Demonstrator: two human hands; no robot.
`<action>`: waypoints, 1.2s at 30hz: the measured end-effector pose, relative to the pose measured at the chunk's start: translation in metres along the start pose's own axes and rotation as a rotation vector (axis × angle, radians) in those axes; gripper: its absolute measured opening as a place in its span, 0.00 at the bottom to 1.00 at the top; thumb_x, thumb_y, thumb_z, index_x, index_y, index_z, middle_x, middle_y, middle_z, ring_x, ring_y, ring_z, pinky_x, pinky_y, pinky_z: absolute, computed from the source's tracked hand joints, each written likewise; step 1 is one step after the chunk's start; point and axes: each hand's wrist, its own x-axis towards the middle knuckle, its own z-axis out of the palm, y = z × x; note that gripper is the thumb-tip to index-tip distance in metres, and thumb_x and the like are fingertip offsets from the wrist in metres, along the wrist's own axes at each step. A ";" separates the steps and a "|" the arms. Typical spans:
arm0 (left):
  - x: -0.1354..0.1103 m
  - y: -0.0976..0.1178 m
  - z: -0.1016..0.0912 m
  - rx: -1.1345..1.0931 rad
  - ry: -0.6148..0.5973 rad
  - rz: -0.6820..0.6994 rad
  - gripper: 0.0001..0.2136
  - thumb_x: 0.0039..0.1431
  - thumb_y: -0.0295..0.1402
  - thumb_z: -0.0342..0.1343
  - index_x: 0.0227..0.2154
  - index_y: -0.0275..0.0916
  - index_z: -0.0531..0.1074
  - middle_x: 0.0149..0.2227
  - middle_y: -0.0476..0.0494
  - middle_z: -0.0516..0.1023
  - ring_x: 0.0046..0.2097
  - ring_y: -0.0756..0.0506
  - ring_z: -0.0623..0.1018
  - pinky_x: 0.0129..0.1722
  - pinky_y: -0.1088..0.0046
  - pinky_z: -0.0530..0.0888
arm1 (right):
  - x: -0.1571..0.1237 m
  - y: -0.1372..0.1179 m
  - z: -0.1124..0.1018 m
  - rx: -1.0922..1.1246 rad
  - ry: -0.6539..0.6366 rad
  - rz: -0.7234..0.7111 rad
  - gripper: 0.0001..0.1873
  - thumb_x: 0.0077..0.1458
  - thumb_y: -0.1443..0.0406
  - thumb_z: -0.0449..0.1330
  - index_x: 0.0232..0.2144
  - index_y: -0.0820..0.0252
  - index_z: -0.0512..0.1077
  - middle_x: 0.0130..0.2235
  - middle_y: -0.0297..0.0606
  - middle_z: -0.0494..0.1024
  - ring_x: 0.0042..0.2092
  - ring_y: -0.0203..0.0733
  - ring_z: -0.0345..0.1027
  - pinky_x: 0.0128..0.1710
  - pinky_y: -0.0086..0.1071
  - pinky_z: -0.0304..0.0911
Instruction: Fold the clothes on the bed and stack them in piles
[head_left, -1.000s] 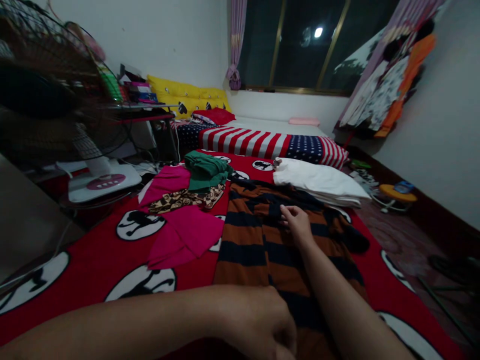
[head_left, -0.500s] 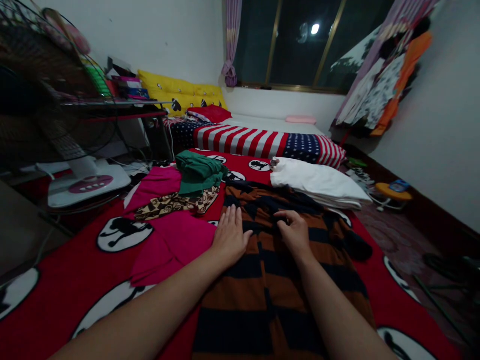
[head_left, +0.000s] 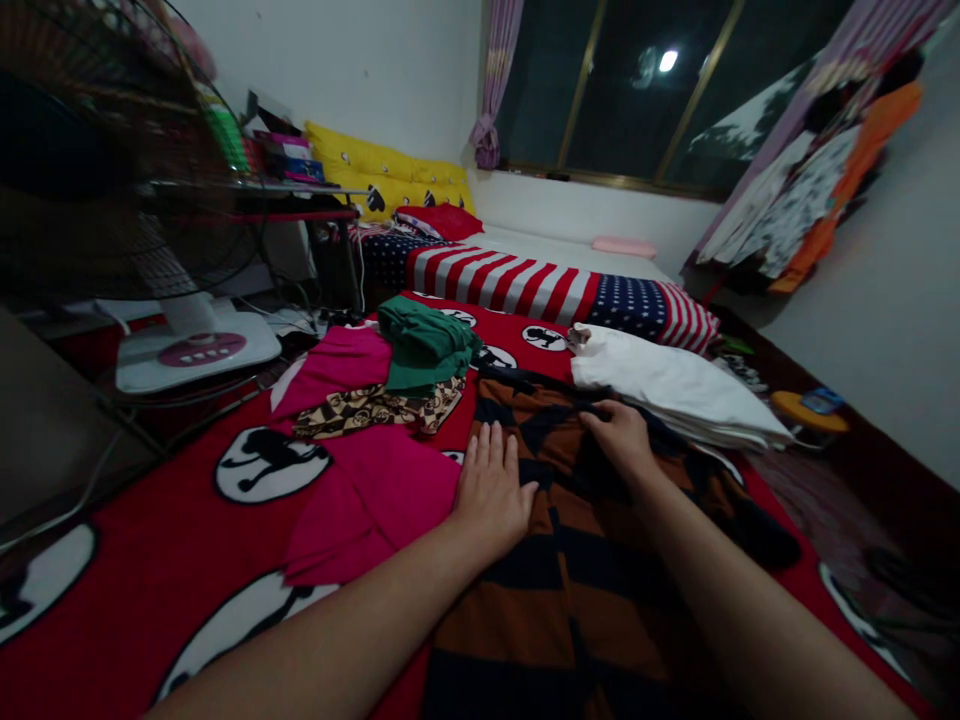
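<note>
A brown and dark-striped garment (head_left: 570,580) lies spread on the red blanket (head_left: 172,540) in front of me. My left hand (head_left: 491,492) rests flat on the garment's left edge, fingers stretched out. My right hand (head_left: 624,437) is further up the garment with its fingers curled, pinching a fold of the dark fabric. Both forearms reach in from the bottom of the view.
Pink cloth (head_left: 375,500), a leopard-print piece (head_left: 375,405), a green folded garment (head_left: 424,345) and another pink piece (head_left: 337,362) lie to the left. A white folded cloth (head_left: 667,385) sits to the right. A standing fan (head_left: 112,220) stands at far left, a flag-patterned bed (head_left: 555,290) behind.
My left hand has come from the near bottom edge onto the garment beside the pink cloth. My right hand has shifted up the garment and bunched the fabric.
</note>
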 end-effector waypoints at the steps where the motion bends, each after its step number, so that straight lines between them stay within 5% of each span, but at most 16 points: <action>1: 0.000 0.000 0.000 -0.007 0.004 -0.001 0.31 0.64 0.45 0.46 0.62 0.25 0.56 0.67 0.25 0.47 0.67 0.32 0.47 0.65 0.53 0.48 | 0.003 0.003 -0.002 -0.067 0.035 0.024 0.14 0.52 0.61 0.57 0.39 0.60 0.76 0.38 0.44 0.78 0.41 0.49 0.72 0.37 0.35 0.62; 4: 0.000 0.000 0.002 -0.022 0.009 -0.005 0.32 0.63 0.45 0.46 0.62 0.25 0.56 0.66 0.25 0.47 0.67 0.32 0.47 0.65 0.53 0.48 | 0.013 0.000 -0.005 -0.292 0.155 -0.044 0.17 0.51 0.65 0.58 0.45 0.62 0.73 0.44 0.48 0.76 0.45 0.53 0.70 0.37 0.36 0.61; 7: 0.000 0.001 0.003 -0.020 0.004 -0.010 0.32 0.63 0.46 0.47 0.62 0.25 0.56 0.66 0.25 0.47 0.67 0.32 0.47 0.65 0.53 0.48 | 0.025 -0.029 0.002 -0.256 0.207 -0.229 0.14 0.53 0.68 0.56 0.42 0.60 0.74 0.43 0.45 0.74 0.44 0.48 0.69 0.37 0.34 0.60; 10: 0.001 0.001 0.003 -0.013 0.002 -0.017 0.33 0.62 0.46 0.46 0.63 0.26 0.56 0.67 0.27 0.47 0.68 0.32 0.46 0.65 0.53 0.48 | 0.041 -0.069 0.017 -0.114 0.112 -0.366 0.08 0.55 0.66 0.57 0.35 0.56 0.76 0.41 0.40 0.74 0.41 0.45 0.69 0.36 0.32 0.60; 13: 0.002 0.001 0.001 -0.012 -0.026 -0.020 0.33 0.62 0.46 0.46 0.62 0.25 0.58 0.67 0.27 0.47 0.68 0.32 0.46 0.66 0.53 0.48 | 0.057 -0.102 0.036 -0.082 0.029 -0.483 0.12 0.53 0.63 0.61 0.41 0.57 0.76 0.43 0.41 0.74 0.44 0.47 0.68 0.40 0.33 0.61; 16: 0.003 0.002 0.001 -0.004 -0.032 -0.024 0.33 0.62 0.46 0.47 0.62 0.25 0.57 0.67 0.28 0.47 0.68 0.32 0.45 0.66 0.52 0.47 | 0.070 -0.117 0.052 -0.073 -0.044 -0.577 0.18 0.51 0.63 0.64 0.46 0.56 0.74 0.47 0.42 0.73 0.47 0.47 0.67 0.43 0.34 0.61; 18: 0.003 0.002 0.002 -0.004 -0.024 -0.027 0.33 0.62 0.46 0.46 0.62 0.25 0.57 0.67 0.28 0.47 0.68 0.32 0.45 0.66 0.52 0.47 | 0.079 -0.121 0.059 -0.035 -0.077 -0.631 0.11 0.52 0.65 0.63 0.40 0.56 0.77 0.47 0.40 0.74 0.46 0.46 0.67 0.44 0.33 0.60; 20: 0.003 0.002 0.003 -0.013 -0.021 -0.028 0.33 0.62 0.46 0.46 0.62 0.26 0.57 0.67 0.29 0.47 0.68 0.32 0.45 0.66 0.52 0.47 | 0.089 -0.121 0.065 0.057 -0.098 -0.628 0.05 0.53 0.66 0.61 0.32 0.57 0.78 0.44 0.39 0.75 0.45 0.43 0.68 0.44 0.32 0.59; 26: 0.003 0.003 0.002 -0.030 -0.042 -0.040 0.33 0.62 0.46 0.46 0.63 0.26 0.56 0.67 0.30 0.48 0.67 0.31 0.46 0.65 0.50 0.50 | 0.128 -0.117 0.077 0.221 -0.140 -0.429 0.12 0.56 0.63 0.53 0.30 0.64 0.74 0.28 0.36 0.75 0.30 0.37 0.66 0.31 0.27 0.57; 33: 0.004 0.003 0.007 -0.024 -0.047 -0.057 0.33 0.61 0.47 0.46 0.63 0.28 0.56 0.67 0.32 0.49 0.67 0.31 0.45 0.65 0.49 0.51 | 0.140 -0.107 0.100 0.216 -0.146 -0.366 0.09 0.52 0.63 0.57 0.27 0.62 0.74 0.26 0.35 0.76 0.29 0.36 0.66 0.29 0.25 0.56; 36: 0.003 0.003 0.004 -0.041 -0.060 -0.061 0.33 0.62 0.47 0.46 0.63 0.28 0.56 0.67 0.30 0.47 0.67 0.31 0.44 0.65 0.50 0.50 | 0.136 -0.103 0.092 0.214 -0.118 -0.360 0.10 0.52 0.61 0.58 0.29 0.62 0.75 0.30 0.37 0.78 0.32 0.37 0.68 0.33 0.26 0.59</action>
